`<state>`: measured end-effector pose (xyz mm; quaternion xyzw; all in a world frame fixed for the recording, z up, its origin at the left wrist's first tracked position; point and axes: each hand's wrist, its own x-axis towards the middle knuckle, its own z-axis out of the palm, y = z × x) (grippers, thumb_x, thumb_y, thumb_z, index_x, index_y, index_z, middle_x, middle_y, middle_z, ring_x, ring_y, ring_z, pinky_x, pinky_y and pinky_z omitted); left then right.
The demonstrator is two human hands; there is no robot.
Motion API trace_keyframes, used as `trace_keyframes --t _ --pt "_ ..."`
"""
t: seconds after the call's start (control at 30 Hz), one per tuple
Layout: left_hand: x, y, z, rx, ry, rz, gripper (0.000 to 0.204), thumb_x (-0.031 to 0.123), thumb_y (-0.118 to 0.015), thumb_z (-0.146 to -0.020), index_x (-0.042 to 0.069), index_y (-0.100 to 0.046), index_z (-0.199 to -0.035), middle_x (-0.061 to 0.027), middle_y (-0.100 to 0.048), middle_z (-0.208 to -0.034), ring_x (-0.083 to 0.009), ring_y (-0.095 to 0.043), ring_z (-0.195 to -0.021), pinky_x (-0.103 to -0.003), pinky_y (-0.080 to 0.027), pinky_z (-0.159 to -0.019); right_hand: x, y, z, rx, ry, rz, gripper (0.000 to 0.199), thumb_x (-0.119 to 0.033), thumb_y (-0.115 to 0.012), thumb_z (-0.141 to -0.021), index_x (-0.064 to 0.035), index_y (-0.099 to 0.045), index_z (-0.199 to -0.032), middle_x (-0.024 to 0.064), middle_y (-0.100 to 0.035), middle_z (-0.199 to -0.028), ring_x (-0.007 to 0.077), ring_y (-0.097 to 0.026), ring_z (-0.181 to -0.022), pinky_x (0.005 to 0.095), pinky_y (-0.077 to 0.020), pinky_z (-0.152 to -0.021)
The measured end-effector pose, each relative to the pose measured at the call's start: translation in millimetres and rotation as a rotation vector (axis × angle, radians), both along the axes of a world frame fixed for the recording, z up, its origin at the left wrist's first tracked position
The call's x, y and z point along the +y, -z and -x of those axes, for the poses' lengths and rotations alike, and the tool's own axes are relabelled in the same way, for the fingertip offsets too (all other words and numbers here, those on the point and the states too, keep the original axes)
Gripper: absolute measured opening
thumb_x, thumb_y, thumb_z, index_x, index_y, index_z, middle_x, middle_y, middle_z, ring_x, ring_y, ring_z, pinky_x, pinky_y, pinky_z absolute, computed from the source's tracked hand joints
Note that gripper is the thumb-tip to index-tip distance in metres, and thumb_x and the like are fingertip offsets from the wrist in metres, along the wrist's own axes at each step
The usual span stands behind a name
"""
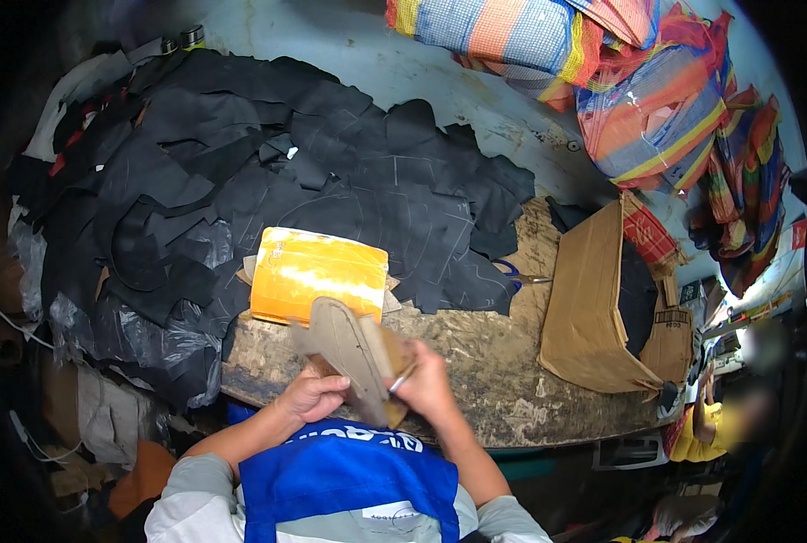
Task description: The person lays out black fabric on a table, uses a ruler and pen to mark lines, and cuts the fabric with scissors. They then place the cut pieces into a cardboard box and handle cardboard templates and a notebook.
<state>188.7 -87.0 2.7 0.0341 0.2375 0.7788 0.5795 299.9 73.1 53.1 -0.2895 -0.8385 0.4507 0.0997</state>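
Observation:
Just above the table's near edge, a beige flat piece shaped like a shoe sole (343, 344) stands tilted, with more tan and brown flat pieces behind it. My left hand (311, 395) is closed on its lower left side, thumb on the face. On the other side my right hand (424, 380) grips the brown pieces; a thin silvery thing (403, 377) shows at its fingers, too small to make out. Directly behind lies a shiny yellow-orange flat sheet or folder (318, 270), on top of some card pieces.
Black fabric pieces (358, 208) with chalk lines are heaped over the left and back of the worn wooden table (476, 380). Blue-handled scissors (521, 276) lie right of the heap. An open cardboard box (580, 299) stands at right. Striped woven sacks (648, 127) and a person in yellow (697, 434) are beyond.

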Motion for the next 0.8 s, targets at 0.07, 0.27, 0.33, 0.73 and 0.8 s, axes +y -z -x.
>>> trace_keyframes --t 0.07,0.27,0.33,0.73,0.8 --pt "-4.0 -3.6 3.8 0.070 -0.019 -0.039 0.048 0.002 -0.065 -0.078 0.002 -0.046 -0.123 -0.0115 -0.056 -0.116 -0.0248 -0.056 -0.106 -0.040 -0.044 -0.094 -18.9 -10.3 19.8 0.074 -0.065 -0.049 0.053 -0.013 -0.080 -0.060 0.0059 -0.052 -0.101 0.0229 -0.064 -0.084 0.0329 -0.066 -0.080 0.0370 -0.0522 -0.069" --pt "-16.5 0.4 20.9 -0.091 -0.209 0.155 0.044 0.009 -0.062 -0.083 0.002 -0.046 -0.123 -0.0123 -0.057 -0.114 -0.0268 -0.057 -0.105 -0.043 -0.047 -0.091 -19.1 -18.4 42.6 0.015 -0.312 0.039 0.070 -0.014 -0.082 -0.058 0.0051 -0.049 -0.117 0.0157 -0.062 -0.077 0.0264 -0.064 -0.072 0.0320 -0.0504 -0.068" --pt "-20.3 2.5 22.4 -0.104 -0.287 0.206 0.043 0.010 -0.061 -0.083 0.002 -0.045 -0.123 -0.0129 -0.057 -0.114 -0.0272 -0.057 -0.103 -0.044 -0.047 -0.090 -9.3 -14.2 50.1 -0.015 -0.334 0.223 0.075 -0.017 -0.086 -0.054 0.0034 -0.050 -0.117 0.0103 -0.061 -0.080 0.0205 -0.061 -0.073 0.0296 -0.0493 -0.069" --pt "-51.5 -3.3 120.2 0.410 -0.309 0.414 0.041 -0.004 -0.064 -0.077 -0.003 -0.049 -0.116 -0.0129 -0.061 -0.105 -0.0228 -0.062 -0.093 -0.036 -0.052 -0.081 74.3 30.0 129.7 0.053 -0.043 0.261 0.074 -0.007 -0.084 -0.059 0.0083 -0.044 -0.119 0.0155 -0.062 -0.100 0.0187 -0.062 -0.090 0.0281 -0.0507 -0.078" --pt "-55.1 -1.8 124.2 0.470 -0.194 0.396 0.041 -0.004 -0.064 -0.077 -0.004 -0.050 -0.116 -0.0133 -0.061 -0.106 -0.0227 -0.062 -0.094 -0.035 -0.052 -0.081 71.3 26.0 113.0 0.065 -0.051 0.256 0.065 -0.010 -0.083 -0.059 0.0067 -0.050 -0.112 0.0136 -0.065 -0.095 0.0178 -0.063 -0.086 0.0281 -0.0503 -0.077"
